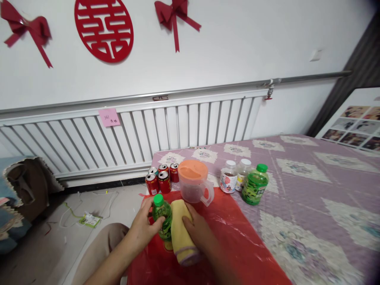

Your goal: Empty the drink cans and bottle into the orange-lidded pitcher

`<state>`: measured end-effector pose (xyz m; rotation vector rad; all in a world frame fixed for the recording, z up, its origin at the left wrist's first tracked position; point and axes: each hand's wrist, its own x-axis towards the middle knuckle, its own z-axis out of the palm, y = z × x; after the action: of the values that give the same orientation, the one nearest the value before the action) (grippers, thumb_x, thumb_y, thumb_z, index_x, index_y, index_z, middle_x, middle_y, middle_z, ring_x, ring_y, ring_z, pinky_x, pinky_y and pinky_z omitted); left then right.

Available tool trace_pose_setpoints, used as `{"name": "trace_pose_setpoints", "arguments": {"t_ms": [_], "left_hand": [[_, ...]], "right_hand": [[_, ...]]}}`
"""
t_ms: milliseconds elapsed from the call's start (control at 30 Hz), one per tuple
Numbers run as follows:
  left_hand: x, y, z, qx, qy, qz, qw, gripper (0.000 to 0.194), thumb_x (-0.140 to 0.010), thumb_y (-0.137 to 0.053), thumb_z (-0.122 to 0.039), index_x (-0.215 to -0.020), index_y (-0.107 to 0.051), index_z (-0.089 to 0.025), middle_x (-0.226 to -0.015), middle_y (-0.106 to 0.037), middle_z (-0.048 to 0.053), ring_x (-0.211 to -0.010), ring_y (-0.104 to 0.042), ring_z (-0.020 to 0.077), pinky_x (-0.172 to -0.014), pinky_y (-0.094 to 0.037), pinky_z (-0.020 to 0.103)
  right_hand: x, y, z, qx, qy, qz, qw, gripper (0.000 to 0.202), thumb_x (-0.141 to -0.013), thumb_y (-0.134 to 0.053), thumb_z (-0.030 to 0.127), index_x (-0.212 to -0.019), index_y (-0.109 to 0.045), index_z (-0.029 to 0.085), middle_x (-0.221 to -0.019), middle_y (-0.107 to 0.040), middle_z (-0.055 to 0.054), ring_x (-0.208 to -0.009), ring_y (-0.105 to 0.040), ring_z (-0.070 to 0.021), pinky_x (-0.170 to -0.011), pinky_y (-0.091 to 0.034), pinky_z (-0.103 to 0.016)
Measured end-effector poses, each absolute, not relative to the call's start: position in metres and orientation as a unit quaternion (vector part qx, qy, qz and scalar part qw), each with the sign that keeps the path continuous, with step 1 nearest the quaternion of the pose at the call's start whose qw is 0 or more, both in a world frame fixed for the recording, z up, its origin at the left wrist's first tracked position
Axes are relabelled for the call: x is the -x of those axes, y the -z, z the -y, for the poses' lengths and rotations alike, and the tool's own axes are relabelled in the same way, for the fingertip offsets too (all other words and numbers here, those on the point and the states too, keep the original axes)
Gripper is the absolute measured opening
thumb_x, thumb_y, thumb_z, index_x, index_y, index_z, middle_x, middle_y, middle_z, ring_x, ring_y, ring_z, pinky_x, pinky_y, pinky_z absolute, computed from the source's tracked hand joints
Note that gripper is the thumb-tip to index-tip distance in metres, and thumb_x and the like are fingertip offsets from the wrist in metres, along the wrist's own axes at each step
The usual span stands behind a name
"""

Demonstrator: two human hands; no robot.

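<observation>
Near the left edge of a red plastic sheet (228, 225), my left hand (145, 223) wraps round a green-capped drink bottle (162, 217), which stands nearly upright. My right hand (198, 229) grips a folded yellow cloth (180, 225) with a purplish edge, and the cloth lies against the bottle's right side. Just behind the cloth stands a clear plastic pitcher (190, 190) with an orange lid (192, 171), its handle toward the right. The bottle's far side and part of its base are hidden by my hand and the cloth.
Several opened red drink cans (164, 182) stand left of the pitcher. To its right are two white-capped bottles (228, 178) and a second green bottle (255, 186). A quilted purple cover (297, 190) spreads under everything. Behind runs a white radiator (184, 122). Cables (107, 206) lie on the floor.
</observation>
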<state>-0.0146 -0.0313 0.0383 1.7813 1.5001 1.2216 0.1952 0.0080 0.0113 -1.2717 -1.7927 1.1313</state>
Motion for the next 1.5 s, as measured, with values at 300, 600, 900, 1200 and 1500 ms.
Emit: {"name": "trace_pose_setpoints", "arguments": {"t_ms": [300,600,900,1200,1500], "left_hand": [[0.012,-0.039,0.033,-0.649,-0.457,-0.561,0.234,0.047,-0.075,-0.062,-0.020,-0.121,-0.051,-0.022,-0.118,-0.055,0.007,-0.110,-0.055,0.0237,-0.098,-0.046,0.040],[0.010,-0.038,0.032,-0.649,-0.459,-0.561,0.231,0.047,-0.074,-0.061,-0.018,-0.120,-0.051,-0.022,-0.118,-0.054,0.008,-0.110,-0.055,0.0249,-0.098,-0.046,0.042],[0.018,-0.071,0.031,-0.663,-0.408,-0.491,0.390,0.047,-0.074,-0.057,-0.014,-0.121,-0.053,-0.020,-0.119,-0.061,0.007,-0.110,-0.057,0.0227,-0.097,-0.046,0.036],[0.010,-0.061,0.030,-0.641,-0.442,-0.578,0.244,0.054,-0.070,-0.068,-0.024,-0.122,-0.050,-0.021,-0.119,-0.057,0.008,-0.111,-0.056,0.0258,-0.098,-0.045,0.042],[0.008,-0.058,0.028,-0.660,-0.425,-0.599,0.157,0.040,-0.070,-0.067,-0.023,-0.108,-0.057,-0.020,-0.106,-0.060,0.007,-0.103,-0.057,0.0264,-0.093,-0.046,0.044]], "right_hand": [[-0.195,-0.023,-0.003,0.456,-0.460,0.636,0.420,0.054,-0.087,-0.048,0.033,-0.139,-0.045,0.023,-0.137,-0.056,-0.007,-0.119,-0.056,-0.0230,-0.101,-0.043,-0.038],[-0.192,-0.016,-0.009,0.432,-0.493,0.615,0.438,0.054,-0.088,-0.048,0.035,-0.140,-0.044,0.020,-0.141,-0.052,-0.010,-0.124,-0.052,-0.0249,-0.103,-0.041,-0.040],[-0.199,-0.007,-0.009,0.495,-0.413,0.716,0.270,0.057,-0.085,-0.046,0.028,-0.140,-0.044,0.016,-0.132,-0.059,-0.015,-0.115,-0.059,-0.0274,-0.099,-0.041,-0.041],[-0.197,-0.023,-0.007,0.463,-0.467,0.639,0.398,0.054,-0.086,-0.047,0.033,-0.139,-0.044,0.022,-0.137,-0.055,-0.009,-0.118,-0.056,-0.0242,-0.099,-0.043,-0.039],[-0.194,-0.020,-0.009,0.414,-0.521,0.594,0.451,0.057,-0.086,-0.051,0.039,-0.139,-0.043,0.021,-0.139,-0.054,-0.009,-0.119,-0.055,-0.0246,-0.098,-0.045,-0.038]]}}
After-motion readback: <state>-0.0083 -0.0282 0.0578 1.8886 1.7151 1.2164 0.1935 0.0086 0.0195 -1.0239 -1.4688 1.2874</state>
